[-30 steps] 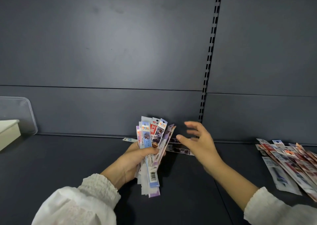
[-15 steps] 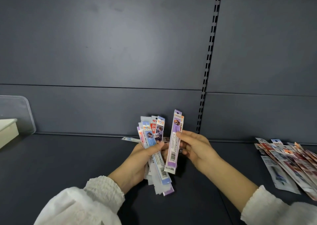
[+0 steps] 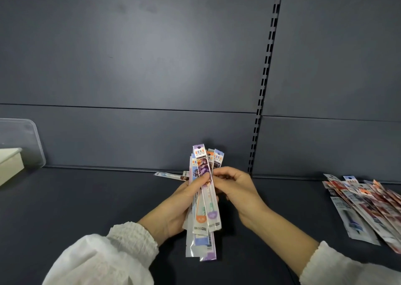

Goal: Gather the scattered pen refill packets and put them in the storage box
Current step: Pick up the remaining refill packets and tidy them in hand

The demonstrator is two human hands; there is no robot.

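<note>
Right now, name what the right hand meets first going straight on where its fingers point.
The packet bundle in the left hand; the right hand seems to pinch its edge, depth unclear.

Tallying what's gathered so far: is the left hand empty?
No, the left hand grips a bundle of refill packets, and the right hand pinches its edge too.

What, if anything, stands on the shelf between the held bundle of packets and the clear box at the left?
Nothing that blocks: between the bundle and the clear box only one loose packet lies flat.
</note>
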